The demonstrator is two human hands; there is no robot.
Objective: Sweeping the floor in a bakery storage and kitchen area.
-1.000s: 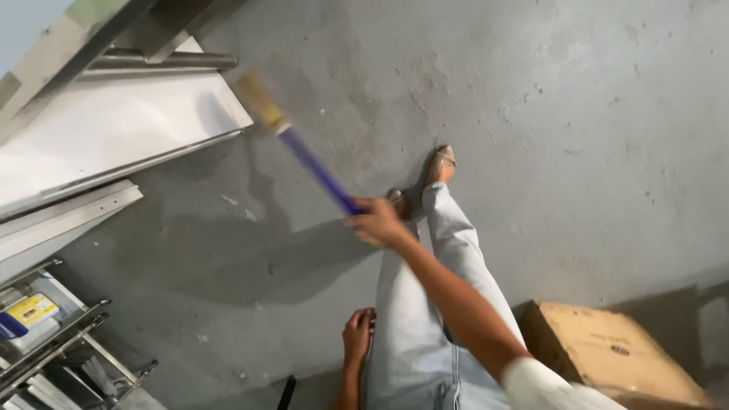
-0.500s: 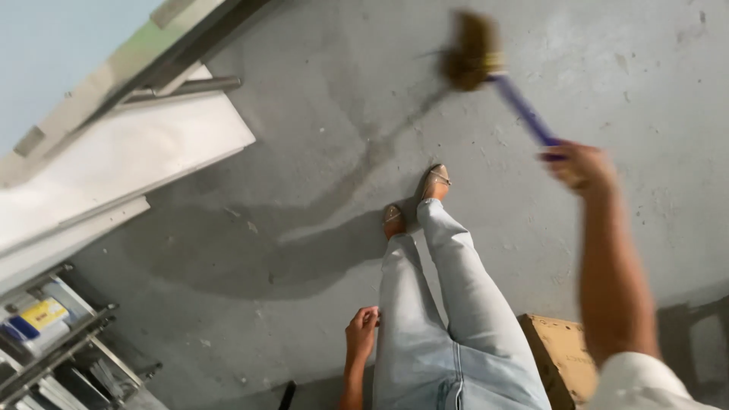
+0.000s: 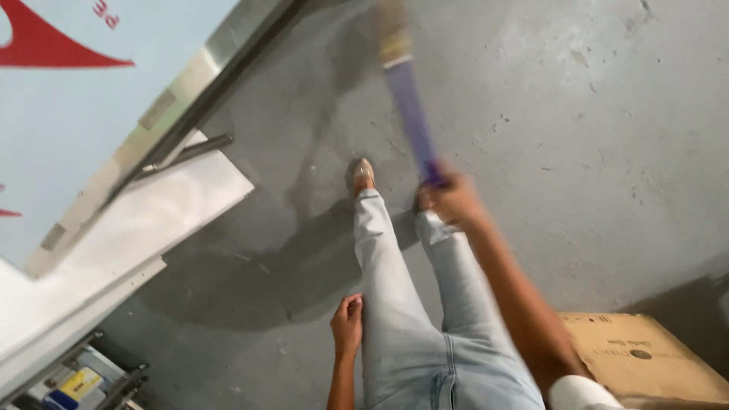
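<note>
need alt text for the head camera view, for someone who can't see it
Looking down from a person's head: the right hand grips the blue handle of a broom stretched forward over a grey concrete floor. The left hand rests against the light blue jeans. A cardboard box sits at lower right, white panels at left.

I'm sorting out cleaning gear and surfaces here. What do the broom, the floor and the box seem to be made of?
Broom, held in the right hand: a smooth purple handle, probably plastic, with a straw-coloured head, too blurred to be sure of.
Floor: bare grey concrete, matt, mottled and speckled.
Box: brown cardboard, dull, with a folded edge.
</note>
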